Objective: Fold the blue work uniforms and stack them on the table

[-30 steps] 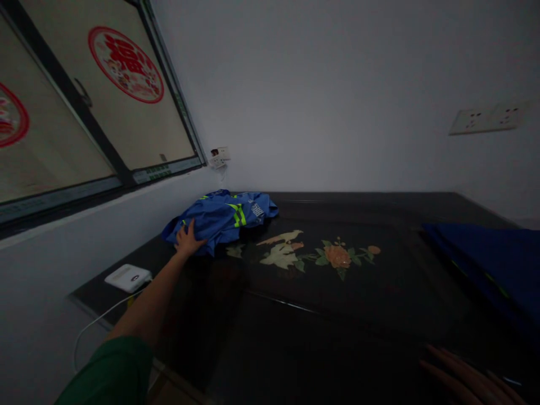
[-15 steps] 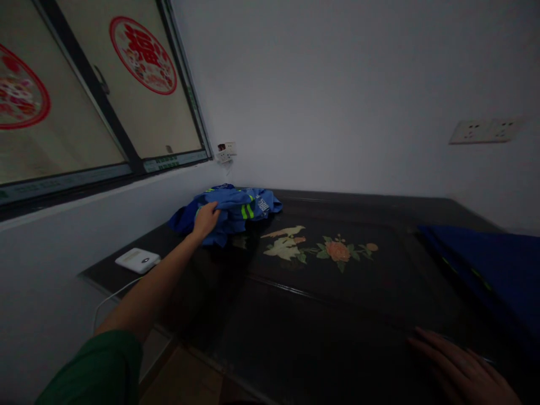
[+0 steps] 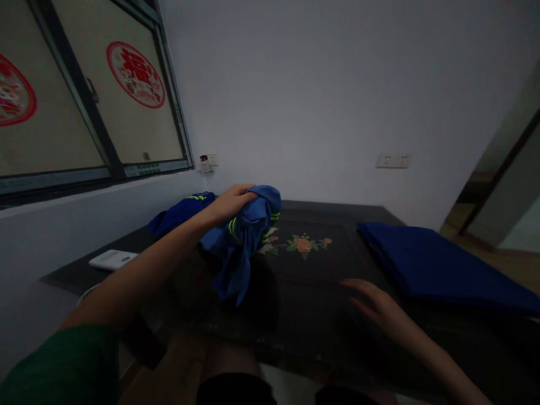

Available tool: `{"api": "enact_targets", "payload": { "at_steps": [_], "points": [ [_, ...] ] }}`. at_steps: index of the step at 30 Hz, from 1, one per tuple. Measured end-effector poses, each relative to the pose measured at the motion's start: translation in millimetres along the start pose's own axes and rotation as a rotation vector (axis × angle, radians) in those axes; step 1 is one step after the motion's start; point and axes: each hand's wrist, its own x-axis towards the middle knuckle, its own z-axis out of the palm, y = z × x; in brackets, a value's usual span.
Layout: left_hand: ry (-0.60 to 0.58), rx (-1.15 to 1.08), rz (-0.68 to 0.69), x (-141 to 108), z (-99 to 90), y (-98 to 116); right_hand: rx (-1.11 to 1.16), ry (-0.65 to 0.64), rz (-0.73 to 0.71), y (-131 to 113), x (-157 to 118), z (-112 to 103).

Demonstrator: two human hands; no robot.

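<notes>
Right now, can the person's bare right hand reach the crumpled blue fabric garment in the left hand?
Probably yes: the right hand looks empty, and nothing visible blocks the gap to the garment hanging from the left hand.

Light dim. White wall [image 3: 295, 101] ahead, socket [image 3: 393, 161] mounted low toward right. Left: dark-framed window [image 3: 84, 135], round red stickers [image 3: 135, 74] on panes. Dark table [image 3: 333, 222], flower picture [image 3: 302, 244] on top. Brownish floor [image 3: 517, 265] far right.

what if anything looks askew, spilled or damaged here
Nothing looks spilled or damaged. Only untidy: one blue cloth crumpled at back left of the table and a lighter garment bunched in the left hand, unlike the flat cloth at right.
</notes>
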Motion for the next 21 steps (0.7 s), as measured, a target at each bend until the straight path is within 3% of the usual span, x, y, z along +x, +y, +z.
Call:
{"api": "enact_targets", "payload": {
  "at_steps": [3,6,9,12,17,21],
  "points": [
    [-0.074,-0.065,0.045,-9,-4.0,47,0.269,0.104,-0.047,-60,14,-11],
    [-0.077,-0.094,0.106,-13,2.4,87,0.493,0.151,-0.115,-110,29,-1],
    [-0.174,-0.151,0.140,-9,22.3,99,0.575,0.236,-0.114,-124,46,18],
    [-0.288,-0.241,0.114,1,50.3,73,0.645,0.272,-0.020,-93,62,28],
    [-0.422,-0.380,-0.088,9,84.8,-13,0.414,0.280,0.222,-11,66,16],
    [-0.458,-0.138,-0.151,1,95.2,-68,0.209,0.360,0.259,10,35,-6]
  ]
}}
